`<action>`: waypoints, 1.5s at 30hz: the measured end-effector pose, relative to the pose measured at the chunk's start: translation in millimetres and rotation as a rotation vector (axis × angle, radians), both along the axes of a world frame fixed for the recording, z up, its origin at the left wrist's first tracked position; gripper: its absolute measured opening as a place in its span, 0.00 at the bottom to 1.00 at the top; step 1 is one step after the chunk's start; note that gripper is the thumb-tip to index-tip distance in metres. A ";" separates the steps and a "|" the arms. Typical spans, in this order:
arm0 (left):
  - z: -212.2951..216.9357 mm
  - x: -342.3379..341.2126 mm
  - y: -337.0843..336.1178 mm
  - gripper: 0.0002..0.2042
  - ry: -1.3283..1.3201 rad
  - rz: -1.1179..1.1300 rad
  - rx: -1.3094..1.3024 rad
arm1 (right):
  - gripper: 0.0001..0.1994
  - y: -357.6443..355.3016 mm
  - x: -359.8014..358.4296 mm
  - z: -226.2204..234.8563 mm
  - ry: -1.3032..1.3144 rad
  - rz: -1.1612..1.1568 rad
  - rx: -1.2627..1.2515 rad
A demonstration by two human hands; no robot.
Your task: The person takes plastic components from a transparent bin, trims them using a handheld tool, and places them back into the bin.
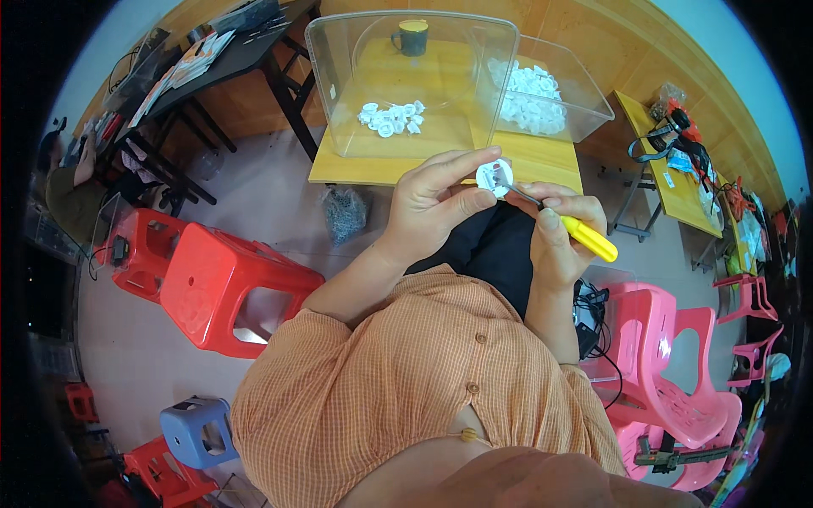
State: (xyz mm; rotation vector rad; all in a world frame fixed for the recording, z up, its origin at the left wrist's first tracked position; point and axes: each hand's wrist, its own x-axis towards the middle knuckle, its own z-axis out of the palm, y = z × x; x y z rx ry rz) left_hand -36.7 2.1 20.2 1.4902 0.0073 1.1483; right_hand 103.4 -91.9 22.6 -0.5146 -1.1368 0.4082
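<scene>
Pinched between the thumb and fingers of my left hand [442,196] is a small round white plastic part [494,178]. My right hand [569,229] grips a screwdriver [590,239] with a yellow handle, and its thin metal shaft reaches to the face of the white part. Both hands are held above my lap, at the near edge of the yellow table [364,169]. Beyond them a large clear plastic bin [412,142] holds a small heap of similar white parts [391,118]. To its right, a second clear bin [584,127] contains a bigger pile of white pieces [533,100].
A dark mug [412,39] stands at the table's back. Under the table's left side sits a clear bag of small pieces [345,213]. Red stools [206,284] are on my left, a pink chair [656,356] with black cables [593,317] on my right. Another person [72,190] is far left.
</scene>
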 end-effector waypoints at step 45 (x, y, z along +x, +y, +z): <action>-4.6 5.3 0.5 0.21 -0.154 -0.103 -0.292 | 0.07 8.8 -19.4 -6.4 0.106 0.001 0.029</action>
